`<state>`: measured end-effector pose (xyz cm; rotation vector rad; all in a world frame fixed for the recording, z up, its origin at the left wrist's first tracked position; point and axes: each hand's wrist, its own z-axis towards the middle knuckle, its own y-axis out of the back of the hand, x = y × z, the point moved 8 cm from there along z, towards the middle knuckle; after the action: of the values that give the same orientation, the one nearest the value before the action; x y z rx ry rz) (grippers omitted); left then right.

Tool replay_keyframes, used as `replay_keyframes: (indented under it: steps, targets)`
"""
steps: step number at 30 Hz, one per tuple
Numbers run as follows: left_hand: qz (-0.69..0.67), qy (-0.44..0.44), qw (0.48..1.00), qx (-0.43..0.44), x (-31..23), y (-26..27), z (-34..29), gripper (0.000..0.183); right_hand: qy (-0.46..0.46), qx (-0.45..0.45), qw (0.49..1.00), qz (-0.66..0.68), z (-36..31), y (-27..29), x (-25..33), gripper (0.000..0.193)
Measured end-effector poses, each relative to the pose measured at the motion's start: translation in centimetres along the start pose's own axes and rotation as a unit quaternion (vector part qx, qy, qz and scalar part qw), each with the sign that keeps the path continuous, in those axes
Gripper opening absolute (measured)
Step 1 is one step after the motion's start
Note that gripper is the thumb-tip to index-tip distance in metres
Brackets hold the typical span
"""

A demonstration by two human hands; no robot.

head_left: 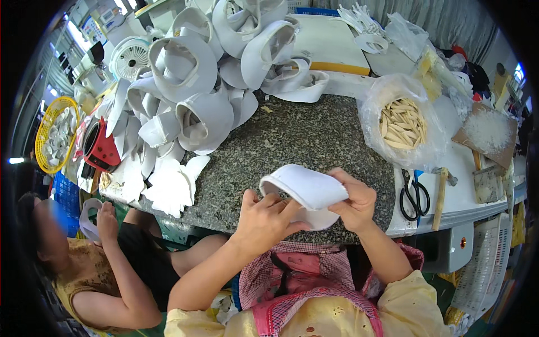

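Speckled granite worktop point(314, 132) backs the hands. Left hand point(264, 218) and right hand point(355, 201) pinch opposite ends of a white looped upper point(309, 185) above the near edge, seemingly to steady its rim. Scissors point(414, 196) and an open plastic bag point(373, 121) of beige strips point(403, 124) sit rightward, probably for easy reach; similar white pieces point(205, 118) heap leftward.

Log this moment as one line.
left hand: holding white curved piece; right hand: holding same piece; scissors: right of granite slab; white pieces: piled left
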<state>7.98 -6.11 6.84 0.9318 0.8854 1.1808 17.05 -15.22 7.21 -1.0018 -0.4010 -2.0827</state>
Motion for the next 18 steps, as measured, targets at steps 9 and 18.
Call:
replay_keyframes:
  steps: [9, 18]
  targets:
    - [0.022, -0.089, 0.985, -0.149, -1.8, 3.8, -0.4, 0.032, -0.109, -0.012, 0.991, 0.078, -0.5, 0.5, -1.8, 0.053]
    - [0.166, -0.020, 0.981, -0.097, -1.1, 3.9, -0.1, 0.017, 0.178, 0.140, 0.912, -0.342, 0.5, -3.3, 5.1, 0.024]
